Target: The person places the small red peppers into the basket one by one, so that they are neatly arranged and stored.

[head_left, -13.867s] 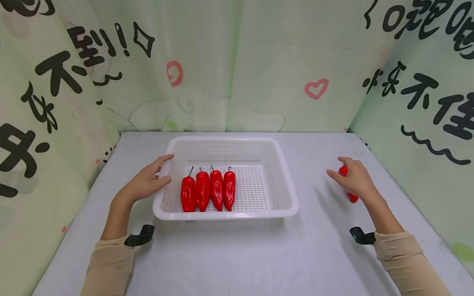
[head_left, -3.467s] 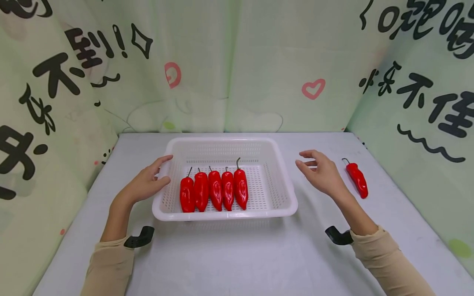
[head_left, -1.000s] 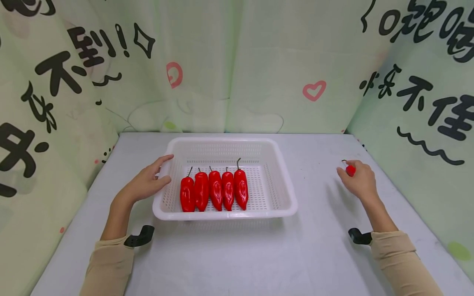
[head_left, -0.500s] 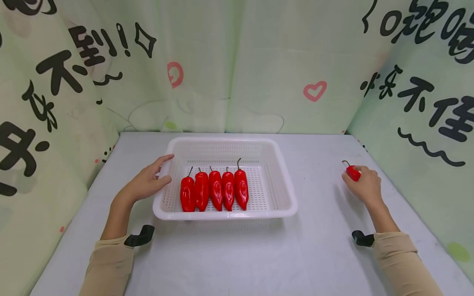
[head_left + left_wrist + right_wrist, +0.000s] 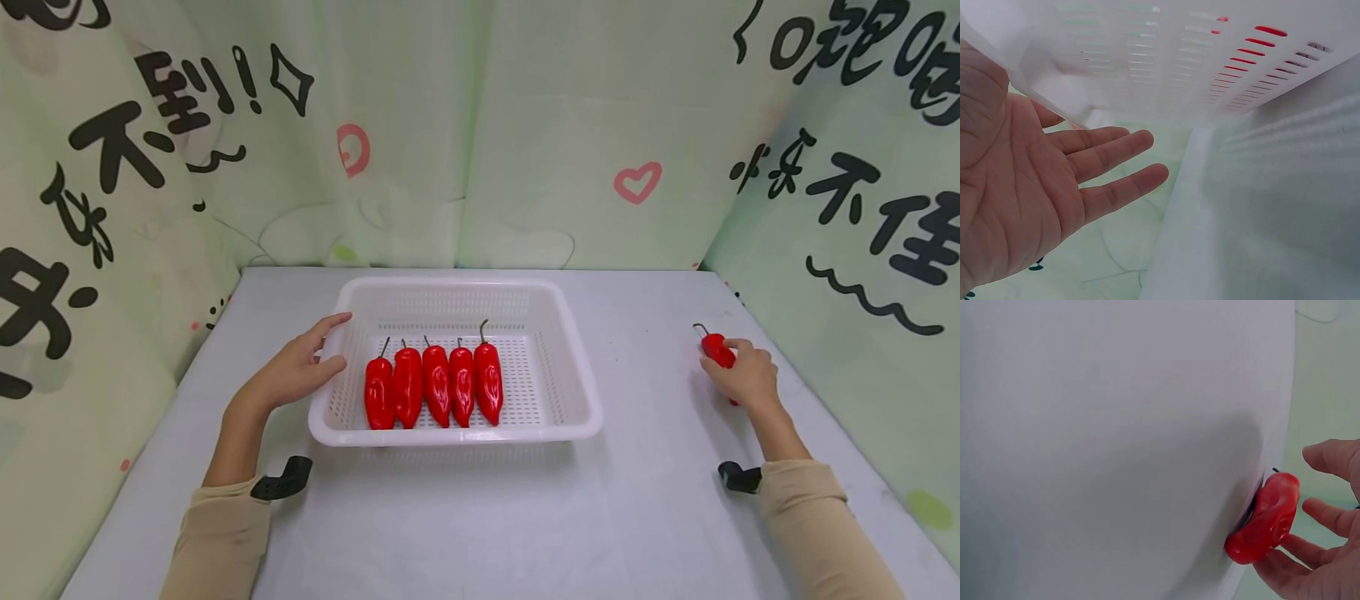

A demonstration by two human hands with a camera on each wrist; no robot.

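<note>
A red chili pepper (image 5: 717, 350) lies on the table at the right, its dark stem pointing away from me. My right hand (image 5: 748, 377) is over its lower part and hides some of it. In the right wrist view the thumb (image 5: 1329, 457) stands apart from the pepper (image 5: 1266, 522), while some fingertips reach right beside it. A white perforated plastic basket (image 5: 577, 383) contains several red chili peppers (image 5: 437, 386) side by side. My left hand (image 5: 300, 367) is at the basket's left rim with fingers spread; its palm faces the basket wall (image 5: 1147, 75) in the left wrist view.
The table (image 5: 465, 517) has a pale cloth and reaches back to a light green curtain (image 5: 540, 183) with black lettering and red hearts. Bare basket floor (image 5: 525, 375) shows right of the row of peppers. A black wrist strap (image 5: 285, 479) is on each arm.
A fifth pepper joined the basket's row between the two oldest frames. Then my right hand went back right to the lone pepper and slid down along it. My left hand stayed put.
</note>
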